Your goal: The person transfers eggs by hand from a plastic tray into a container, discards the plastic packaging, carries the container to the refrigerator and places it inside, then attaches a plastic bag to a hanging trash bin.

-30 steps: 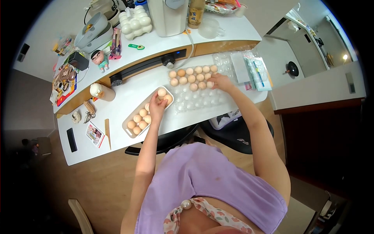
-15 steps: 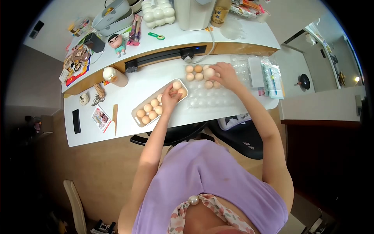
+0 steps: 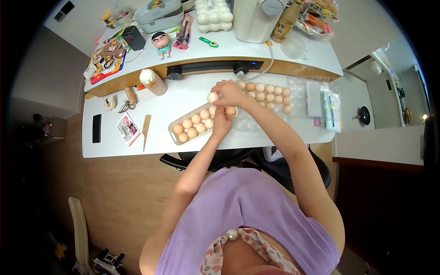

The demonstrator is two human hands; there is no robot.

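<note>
One egg [image 3: 212, 97] pinched by right hand [image 3: 230, 93] | left hand [image 3: 222, 122] at tray [image 3: 198, 111] | its grip unclear

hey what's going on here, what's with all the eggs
A person has an egg in the right hand, near the far side of the box. The left hand is at the box's right end; whether it grips an egg is hard to tell. Several eggs sit in the box, and more are in the clear tray, its near cups bare.
</note>
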